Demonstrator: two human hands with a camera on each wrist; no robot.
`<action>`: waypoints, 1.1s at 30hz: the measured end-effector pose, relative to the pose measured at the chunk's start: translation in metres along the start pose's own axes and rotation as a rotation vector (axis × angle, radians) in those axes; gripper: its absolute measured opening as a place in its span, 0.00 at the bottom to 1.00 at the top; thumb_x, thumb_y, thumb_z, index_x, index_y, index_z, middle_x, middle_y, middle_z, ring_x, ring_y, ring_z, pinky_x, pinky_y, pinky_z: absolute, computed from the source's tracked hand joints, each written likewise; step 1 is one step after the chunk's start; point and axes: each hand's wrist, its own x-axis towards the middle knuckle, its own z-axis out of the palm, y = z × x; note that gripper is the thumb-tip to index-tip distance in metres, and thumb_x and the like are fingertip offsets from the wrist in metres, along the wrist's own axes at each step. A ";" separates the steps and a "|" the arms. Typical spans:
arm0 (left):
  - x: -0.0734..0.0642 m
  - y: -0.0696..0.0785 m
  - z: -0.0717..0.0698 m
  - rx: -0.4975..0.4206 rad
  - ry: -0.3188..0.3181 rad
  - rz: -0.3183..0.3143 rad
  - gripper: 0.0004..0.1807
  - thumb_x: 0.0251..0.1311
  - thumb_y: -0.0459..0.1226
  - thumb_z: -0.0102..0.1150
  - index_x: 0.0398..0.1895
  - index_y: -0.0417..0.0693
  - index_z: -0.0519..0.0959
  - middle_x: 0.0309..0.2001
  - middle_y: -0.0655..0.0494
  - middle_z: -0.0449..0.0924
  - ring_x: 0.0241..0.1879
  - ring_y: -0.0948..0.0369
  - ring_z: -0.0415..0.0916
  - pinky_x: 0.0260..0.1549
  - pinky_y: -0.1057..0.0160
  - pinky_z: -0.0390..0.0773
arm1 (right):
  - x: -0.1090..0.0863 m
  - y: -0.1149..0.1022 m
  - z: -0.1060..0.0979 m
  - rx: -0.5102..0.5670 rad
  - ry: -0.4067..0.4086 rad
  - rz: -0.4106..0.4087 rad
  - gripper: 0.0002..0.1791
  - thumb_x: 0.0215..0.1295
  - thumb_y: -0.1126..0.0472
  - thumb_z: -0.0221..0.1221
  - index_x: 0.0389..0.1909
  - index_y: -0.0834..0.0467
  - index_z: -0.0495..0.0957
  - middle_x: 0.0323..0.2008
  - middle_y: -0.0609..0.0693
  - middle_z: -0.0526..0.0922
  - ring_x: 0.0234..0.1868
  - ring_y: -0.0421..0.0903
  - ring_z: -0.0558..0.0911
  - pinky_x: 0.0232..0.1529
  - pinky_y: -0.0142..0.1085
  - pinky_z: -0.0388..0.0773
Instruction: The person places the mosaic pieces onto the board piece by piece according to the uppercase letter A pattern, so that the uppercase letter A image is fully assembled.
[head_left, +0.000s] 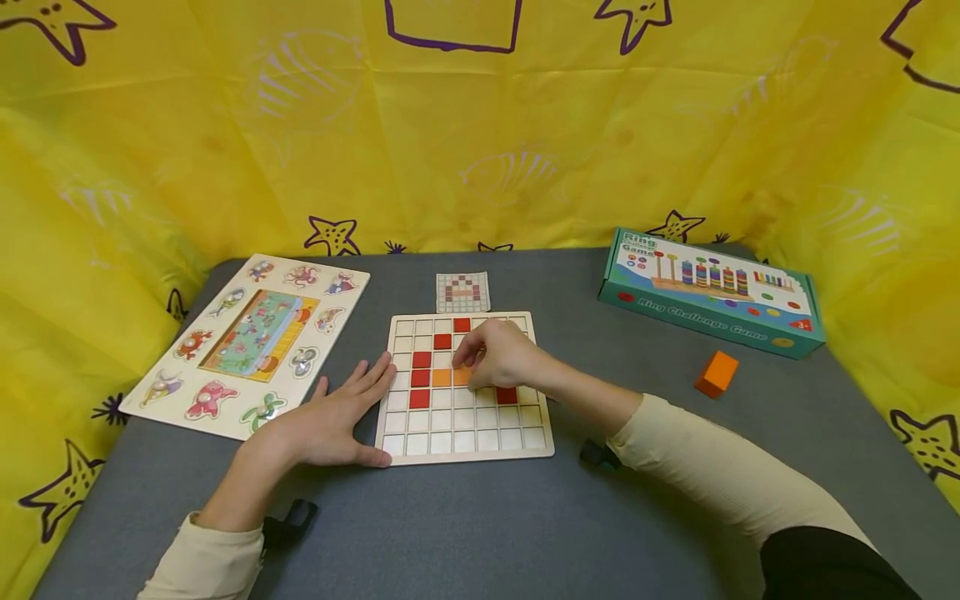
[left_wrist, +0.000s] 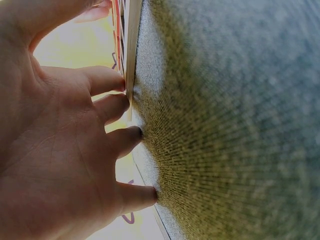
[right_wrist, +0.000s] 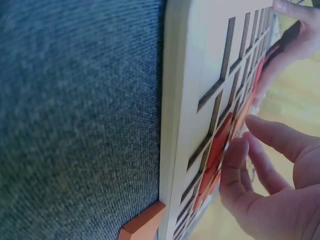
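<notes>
A wooden grid board [head_left: 471, 442] lies on the grey table, with several red tiles [head_left: 420, 377] and orange tiles [head_left: 441, 377] in its squares. My left hand [head_left: 330, 425] is spread along the board's left edge, fingertips and thumb touching that side. Over the board's middle, my right hand [head_left: 498, 354] has bent fingers close together at an orange tile. From the right wrist, thumb and fingertips [right_wrist: 237, 145] are close to the board; whether a tile sits between them is hidden. A small pattern card [head_left: 462, 292] lies just behind the board.
Left of the board is a sea-animal picture puzzle [head_left: 225, 408], near my left forearm. An orange block [head_left: 716, 373] stands at the right, in front of a green Ring Challenge Game box [head_left: 712, 292]. Yellow printed cloth [head_left: 480, 125] hangs behind and beside the table.
</notes>
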 end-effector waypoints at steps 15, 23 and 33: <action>0.001 -0.001 0.000 -0.003 -0.003 0.002 0.67 0.52 0.60 0.75 0.86 0.52 0.43 0.87 0.53 0.31 0.84 0.40 0.32 0.70 0.20 0.31 | -0.022 0.015 -0.021 0.061 0.013 0.007 0.10 0.56 0.66 0.73 0.39 0.55 0.90 0.33 0.47 0.87 0.34 0.45 0.82 0.37 0.34 0.81; 0.001 -0.001 0.000 0.004 -0.006 0.006 0.67 0.52 0.61 0.75 0.86 0.51 0.43 0.87 0.52 0.31 0.84 0.39 0.33 0.70 0.20 0.32 | -0.040 0.029 -0.031 0.062 0.031 0.001 0.13 0.55 0.65 0.74 0.43 0.58 0.90 0.36 0.50 0.89 0.35 0.47 0.84 0.35 0.34 0.82; 0.001 -0.002 0.001 0.005 -0.003 0.005 0.68 0.51 0.62 0.75 0.86 0.52 0.43 0.87 0.52 0.32 0.84 0.39 0.33 0.70 0.20 0.32 | -0.060 0.046 -0.039 0.049 0.077 0.059 0.16 0.56 0.64 0.75 0.47 0.58 0.89 0.42 0.51 0.90 0.37 0.46 0.84 0.41 0.34 0.82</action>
